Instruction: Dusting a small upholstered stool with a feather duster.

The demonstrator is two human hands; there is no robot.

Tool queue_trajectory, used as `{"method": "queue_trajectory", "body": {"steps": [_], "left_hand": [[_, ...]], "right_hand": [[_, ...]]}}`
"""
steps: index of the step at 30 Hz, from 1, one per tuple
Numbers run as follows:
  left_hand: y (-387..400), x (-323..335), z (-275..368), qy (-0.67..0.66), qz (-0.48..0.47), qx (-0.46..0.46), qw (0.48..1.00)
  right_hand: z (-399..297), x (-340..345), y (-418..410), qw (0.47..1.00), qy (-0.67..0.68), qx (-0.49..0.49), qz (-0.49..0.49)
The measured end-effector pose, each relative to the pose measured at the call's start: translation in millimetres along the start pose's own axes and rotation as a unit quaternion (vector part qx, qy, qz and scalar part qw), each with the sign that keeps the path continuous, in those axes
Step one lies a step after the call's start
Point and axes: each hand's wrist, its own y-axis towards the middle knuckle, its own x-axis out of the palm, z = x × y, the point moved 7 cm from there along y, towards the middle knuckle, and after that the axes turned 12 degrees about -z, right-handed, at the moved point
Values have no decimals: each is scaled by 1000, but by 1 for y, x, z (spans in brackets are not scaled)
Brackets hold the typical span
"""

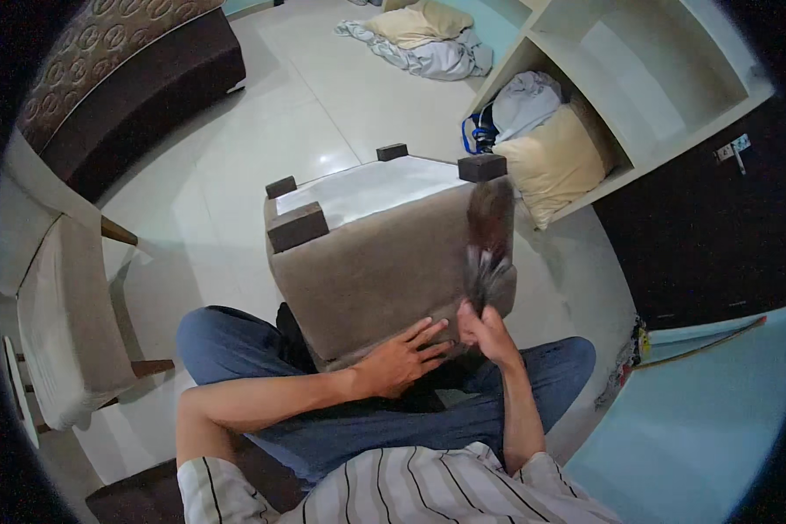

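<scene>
An upholstered brown-grey ottoman [373, 275] sits upside down between my knees, its dark block legs [298, 226] pointing up around a pale bottom panel [373, 187]. My left hand [403, 360] lies spread on the lower part of the side facing me. In my right hand [488, 331] is a brush [488, 229], blurred, with dark brown bristles and a shiny grey middle. Its bristles point away from me, over the ottoman's right corner, just below one leg; contact cannot be made out.
A beige upholstered chair [72, 327] with wooden legs stands at left, below a dark furniture base [164, 98]. Stuffed into a shelf unit [629, 141] at right are a cream pillow [563, 164] and grey cloth [527, 101]. More bedding [426, 46] lies on the tiled floor [268, 111].
</scene>
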Motion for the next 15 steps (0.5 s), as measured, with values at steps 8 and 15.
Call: {"method": "queue_trajectory", "body": {"steps": [8, 15], "left_hand": [[3, -8, 1, 1, -32, 12, 999], [11, 14, -16, -117, 99, -60, 986]], "right_hand": [[15, -26, -14, 994, 53, -64, 66], [7, -38, -19, 978, 86, -116, 149]]}}
